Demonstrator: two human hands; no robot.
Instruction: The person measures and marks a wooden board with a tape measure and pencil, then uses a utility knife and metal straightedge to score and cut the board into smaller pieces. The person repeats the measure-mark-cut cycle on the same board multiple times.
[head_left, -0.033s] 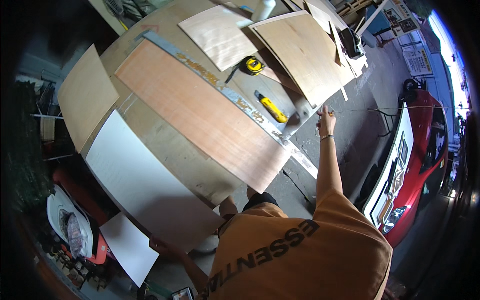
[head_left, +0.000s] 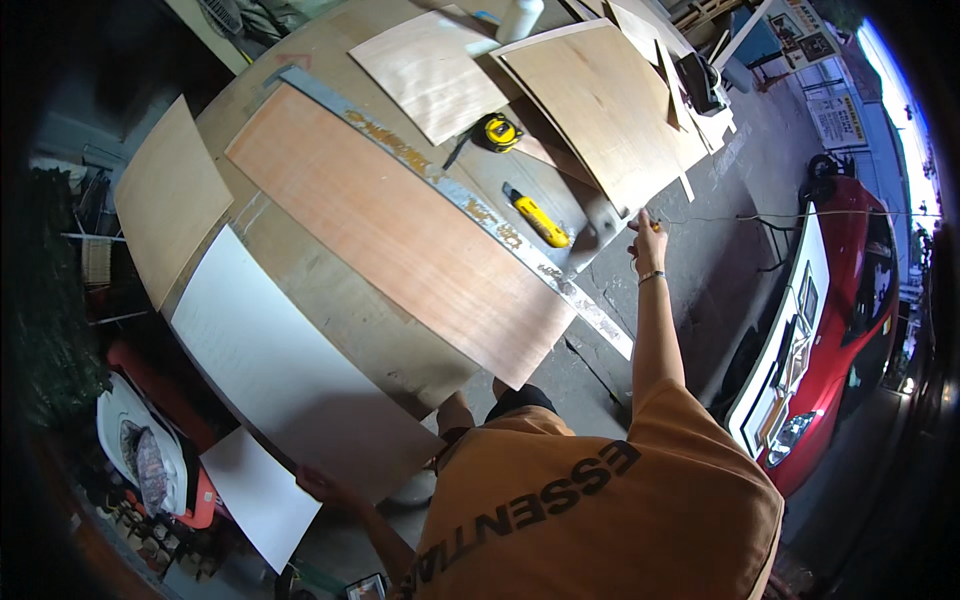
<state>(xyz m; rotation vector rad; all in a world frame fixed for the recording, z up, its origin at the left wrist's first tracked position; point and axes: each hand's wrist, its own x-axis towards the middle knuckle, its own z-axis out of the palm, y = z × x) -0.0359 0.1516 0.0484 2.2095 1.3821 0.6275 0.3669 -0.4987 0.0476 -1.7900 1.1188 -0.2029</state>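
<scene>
My right hand is out beside the corner of the stacked plywood, fingers curled, with a thin wire or cord at it; what they hold is too small to make out. My left hand, low and in shadow, is closed on a small white sheet. A larger white panel lies on the worktable beside a long pinkish plywood strip. Along that strip runs a worn metal straightedge, with a yellow utility knife and a yellow tape measure nearby.
More boards lie on the table's left and back. A white bottle stands at the back. A red car, with white panels in front of it, is at right. A white-and-red item sits low left.
The table and what lies on it appear slightly shifted left and up in the view. My hands have hardly moved.
</scene>
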